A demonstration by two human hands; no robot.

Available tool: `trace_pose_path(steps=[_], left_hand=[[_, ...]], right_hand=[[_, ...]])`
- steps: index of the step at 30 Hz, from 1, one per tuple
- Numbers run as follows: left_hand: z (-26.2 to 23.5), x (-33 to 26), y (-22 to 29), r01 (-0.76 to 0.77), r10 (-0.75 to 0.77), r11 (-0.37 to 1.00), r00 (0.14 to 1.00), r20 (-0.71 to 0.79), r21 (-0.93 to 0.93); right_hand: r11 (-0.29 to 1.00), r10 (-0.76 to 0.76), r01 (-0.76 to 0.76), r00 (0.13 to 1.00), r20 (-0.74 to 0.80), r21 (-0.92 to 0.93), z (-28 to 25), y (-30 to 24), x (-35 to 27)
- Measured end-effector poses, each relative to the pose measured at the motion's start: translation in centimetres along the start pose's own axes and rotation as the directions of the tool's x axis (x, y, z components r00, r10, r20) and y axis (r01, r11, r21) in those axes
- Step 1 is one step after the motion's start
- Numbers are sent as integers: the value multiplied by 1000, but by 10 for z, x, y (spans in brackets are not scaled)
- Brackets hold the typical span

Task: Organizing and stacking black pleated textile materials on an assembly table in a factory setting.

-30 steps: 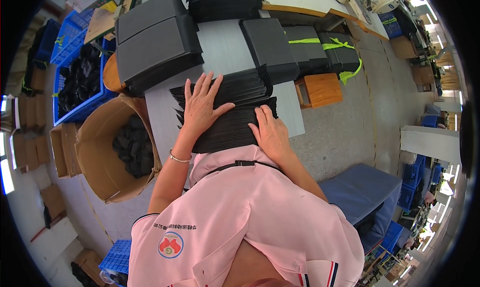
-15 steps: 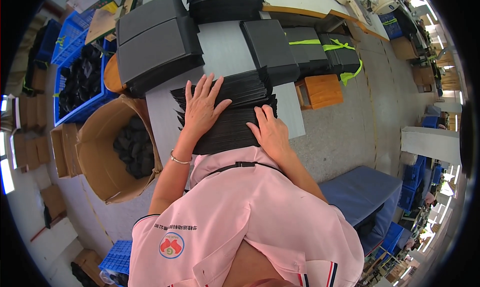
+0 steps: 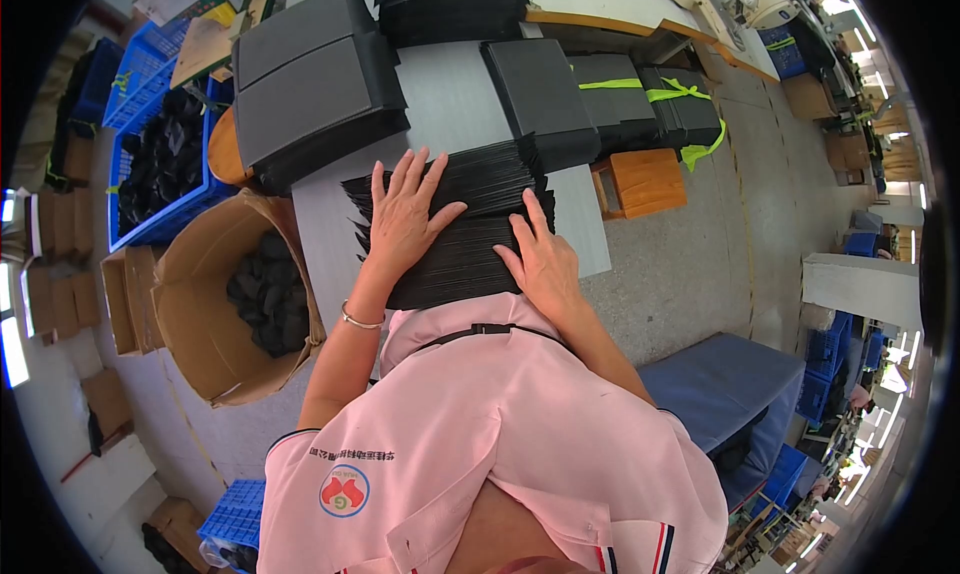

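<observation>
Head view: left hand (image 3: 405,214) lies flat, fingers spread, palm down on the fanned stack of black sheets (image 3: 455,239) on the grey table (image 3: 455,94). Right hand (image 3: 545,264) also flat on the stack's near right part, fingers loosely apart, thumb out to the side. Neither hand pinches or lifts anything; both just press on top.

Stack sits at the table's near edge, right against the person's pink shirt (image 3: 500,444). Sheet edges are staggered toward the far side.

Step in hand, as a judgement: squaring up or holding down the fanned stack, possibly counting it. Next move likely calls for even pressure from both palms and a push along the offset edges so the sheets don't slip apart.

Around it: bundles of black flat pieces (image 3: 310,74) further up the table, one black bundle with a yellow-green strap (image 3: 650,104) to the right, wooden stool (image 3: 640,179) beside the table, cardboard box (image 3: 215,304) with dark pieces on the left, blue crate (image 3: 160,164) behind it.

Hard to make out: what the sheets are made of, sheet count. Shirt hides the stack's near edge. The stack's thickness can't be judged. Fisheye bends the table edges.
</observation>
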State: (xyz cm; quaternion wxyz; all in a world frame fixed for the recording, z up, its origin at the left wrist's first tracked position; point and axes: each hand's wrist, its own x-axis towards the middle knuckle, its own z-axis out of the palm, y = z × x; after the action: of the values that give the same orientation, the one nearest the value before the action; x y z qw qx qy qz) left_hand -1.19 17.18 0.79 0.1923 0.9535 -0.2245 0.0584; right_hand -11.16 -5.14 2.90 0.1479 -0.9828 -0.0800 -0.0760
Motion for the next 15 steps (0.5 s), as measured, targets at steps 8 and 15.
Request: trace_pose_path(steps=[8,15], left_hand=[[0,0,0,-2,2,1000,1000,-3,4],[3,0,-2,-14,14,1000,999,-28,-3]], right_hand=[[998,-54,54,998,27,12,4,3,0],[997,-75,75,997,-9,1,9,3,-2]])
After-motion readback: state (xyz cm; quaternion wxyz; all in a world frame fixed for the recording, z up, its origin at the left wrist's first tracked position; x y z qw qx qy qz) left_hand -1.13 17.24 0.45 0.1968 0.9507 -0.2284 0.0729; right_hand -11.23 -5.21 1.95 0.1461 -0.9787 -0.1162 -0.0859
